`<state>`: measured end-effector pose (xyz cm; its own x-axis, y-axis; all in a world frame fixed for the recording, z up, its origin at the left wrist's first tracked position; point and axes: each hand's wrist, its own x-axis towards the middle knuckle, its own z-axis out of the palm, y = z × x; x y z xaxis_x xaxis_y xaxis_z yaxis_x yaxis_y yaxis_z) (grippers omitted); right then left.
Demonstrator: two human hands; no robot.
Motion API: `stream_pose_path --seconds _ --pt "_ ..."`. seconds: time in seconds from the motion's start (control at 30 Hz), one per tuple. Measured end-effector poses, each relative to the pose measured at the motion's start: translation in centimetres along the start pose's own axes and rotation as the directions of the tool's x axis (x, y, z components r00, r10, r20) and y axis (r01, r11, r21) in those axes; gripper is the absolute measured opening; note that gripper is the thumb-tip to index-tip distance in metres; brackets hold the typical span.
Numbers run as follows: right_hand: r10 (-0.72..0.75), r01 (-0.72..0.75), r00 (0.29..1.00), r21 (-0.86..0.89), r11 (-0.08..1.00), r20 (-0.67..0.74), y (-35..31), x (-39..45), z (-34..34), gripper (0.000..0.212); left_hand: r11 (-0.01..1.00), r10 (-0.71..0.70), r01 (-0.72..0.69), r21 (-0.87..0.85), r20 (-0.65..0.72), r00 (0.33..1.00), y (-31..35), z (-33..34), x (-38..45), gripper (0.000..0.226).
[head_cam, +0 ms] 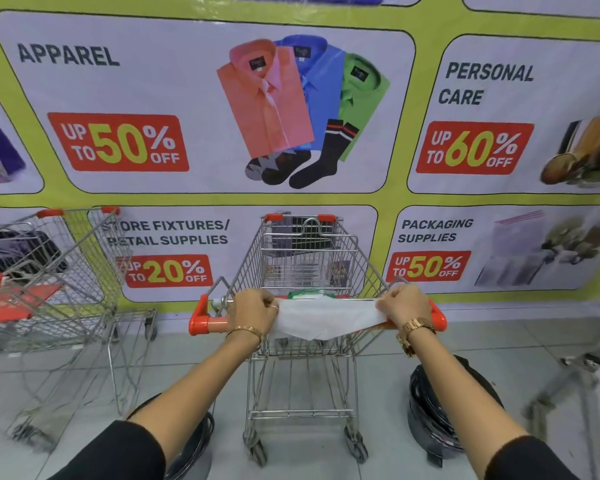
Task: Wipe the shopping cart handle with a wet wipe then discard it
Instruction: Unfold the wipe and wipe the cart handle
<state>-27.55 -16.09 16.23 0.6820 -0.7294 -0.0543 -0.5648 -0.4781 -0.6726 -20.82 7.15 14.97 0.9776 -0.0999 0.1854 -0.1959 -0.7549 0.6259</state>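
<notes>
A metal shopping cart (309, 258) stands straight ahead with its orange-red handle (208, 322) facing me. A white wet wipe (323, 318) is stretched flat across the middle of the handle and hides that part of the bar. My left hand (253, 311) pinches the wipe's left end and my right hand (404, 304) pinches its right end, both closed on it. A green wipe packet (309, 293) lies in the cart just behind the wipe, mostly hidden.
A second cart (49, 271) with a red seat flap stands to the left. A black-lined bin (440, 410) sits on the floor at right and another bin (191, 448) at lower left. A metal frame (582, 368) is at far right. A promotional banner (201, 109) covers the wall.
</notes>
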Motion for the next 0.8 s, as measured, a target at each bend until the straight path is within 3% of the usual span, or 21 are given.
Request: stream_pose_path --seconds 0.17,0.3,0.37,0.47,0.57,0.63,0.7,0.8 --pt "0.007 -0.019 0.999 -0.223 0.975 -0.053 0.0 -1.0 0.4 0.02 0.988 0.052 -0.05 0.148 -0.007 0.999 -0.4 0.8 0.0 0.019" --pt "-0.275 0.185 0.939 -0.373 0.909 -0.204 -0.7 -2.5 1.3 0.027 0.975 0.063 -0.058 0.215 -0.014 0.998 -0.9 1.3 0.3 0.022" --pt "-0.469 0.402 0.874 -0.353 0.845 -0.125 -1.4 -3.6 2.8 0.03 0.968 0.045 -0.038 0.247 -0.025 0.999 -1.1 1.4 0.4 0.023" --pt "-0.619 0.636 0.772 -0.174 0.752 0.144 -2.1 -4.9 5.8 0.033 0.968 -0.016 0.026 0.249 -0.044 0.999 -1.6 0.9 0.9 0.035" --pt "-0.578 0.627 0.765 -0.123 0.769 0.285 -1.8 -5.3 7.8 0.04 0.885 0.21 -0.192 0.424 0.003 0.978 -3.3 -0.5 1.7 0.042" --pt "-0.566 0.62 0.781 -0.216 0.754 0.265 -1.5 -5.3 8.7 0.042 0.763 0.357 -0.329 0.556 0.061 0.932 -5.0 -1.8 2.6 0.045" --pt "-0.596 0.62 0.784 -0.265 0.739 0.173 -1.2 -5.4 9.3 0.039 0.731 0.327 -0.298 0.614 0.068 0.943 -6.8 -2.8 3.5 0.047" --pt "-0.573 0.557 0.818 -0.309 0.771 0.045 -1.5 -5.8 10.7 0.04 0.804 0.095 -0.12 0.583 0.074 0.993 -9.5 -3.2 4.2 0.057"
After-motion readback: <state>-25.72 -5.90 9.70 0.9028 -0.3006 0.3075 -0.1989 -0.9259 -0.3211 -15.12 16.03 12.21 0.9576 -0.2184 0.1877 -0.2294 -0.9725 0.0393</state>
